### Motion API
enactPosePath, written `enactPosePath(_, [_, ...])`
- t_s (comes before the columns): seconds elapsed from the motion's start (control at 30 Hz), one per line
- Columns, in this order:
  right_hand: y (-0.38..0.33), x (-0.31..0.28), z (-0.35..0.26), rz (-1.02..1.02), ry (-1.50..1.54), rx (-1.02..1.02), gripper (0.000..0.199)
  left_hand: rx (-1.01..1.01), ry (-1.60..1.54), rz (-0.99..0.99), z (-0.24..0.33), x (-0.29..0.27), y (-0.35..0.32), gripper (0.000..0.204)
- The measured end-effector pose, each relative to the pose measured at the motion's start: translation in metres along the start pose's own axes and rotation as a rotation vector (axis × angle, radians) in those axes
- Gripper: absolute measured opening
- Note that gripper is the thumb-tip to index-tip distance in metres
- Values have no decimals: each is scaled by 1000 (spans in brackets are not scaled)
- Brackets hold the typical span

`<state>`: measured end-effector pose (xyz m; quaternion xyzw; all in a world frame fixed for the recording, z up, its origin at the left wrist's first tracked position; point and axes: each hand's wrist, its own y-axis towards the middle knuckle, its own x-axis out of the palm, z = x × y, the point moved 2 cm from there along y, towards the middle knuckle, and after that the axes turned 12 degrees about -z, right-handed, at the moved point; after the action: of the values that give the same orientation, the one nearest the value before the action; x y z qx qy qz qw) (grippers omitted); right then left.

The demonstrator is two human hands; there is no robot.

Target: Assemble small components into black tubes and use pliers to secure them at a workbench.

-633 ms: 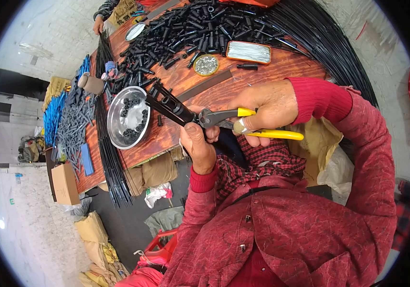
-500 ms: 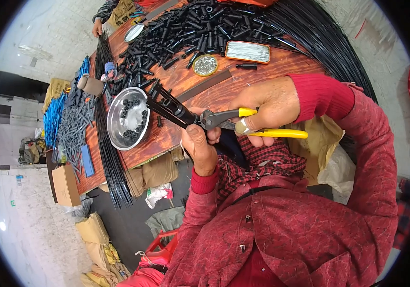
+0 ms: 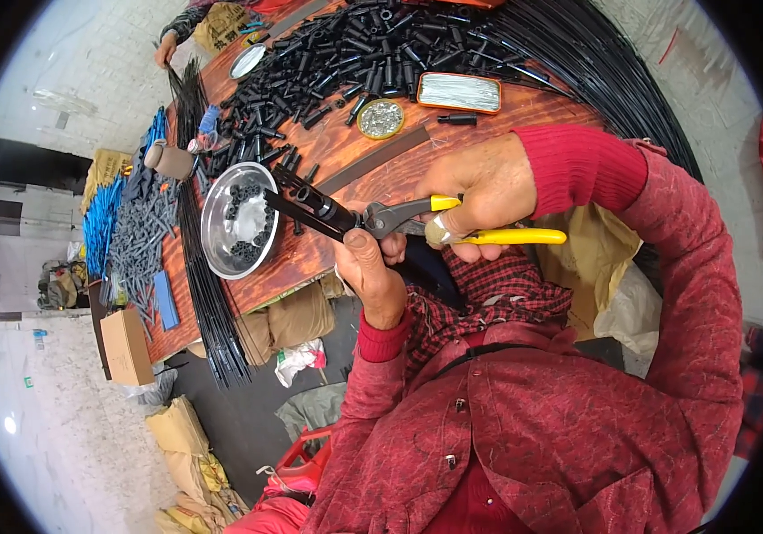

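My left hand (image 3: pixel 373 283) is closed around a black tubular part with several stiff black arms (image 3: pixel 324 212), its thumb lying along the side. The arms point up and left, over the rim of a clear bowl. My right hand (image 3: pixel 481 198) is wrapped around pliers with yellow handles (image 3: pixel 517 237); something pale is wound on one of its digits. The dark jaws meet the end of the black part beside my left thumb. What lies between the jaws is too small to make out.
Small black pieces fill the clear bowl (image 3: pixel 206 227). Beyond are a heap of black tubes (image 3: pixel 346 53), a tray of thin metal pins (image 3: pixel 459 93), a round tin (image 3: pixel 381 118) and a flat brown bar (image 3: pixel 377 160). Black rods (image 3: pixel 208 311) overhang the left edge. Another person's hand (image 3: pixel 165 50) touches their far end.
My right hand and the pliers have shifted slightly left, and the black part has tilted a little lower. The other person's hand has moved left with the rod ends.
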<state>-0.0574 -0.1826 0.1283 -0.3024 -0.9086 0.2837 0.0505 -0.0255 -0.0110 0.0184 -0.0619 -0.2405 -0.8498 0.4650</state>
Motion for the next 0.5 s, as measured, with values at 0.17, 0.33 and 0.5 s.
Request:
enactPosePath(0.17, [9, 5, 1, 58, 44, -54, 24, -31, -32, 32, 1, -8, 0, 46])
enactPosePath(0.33, [33, 7, 11, 20, 201, -257, 28, -72, -256, 17, 0, -30, 8, 46])
enactPosePath(0.5, [36, 2, 15, 80, 121, -260, 28, -98, -352, 8, -3, -29, 11, 50])
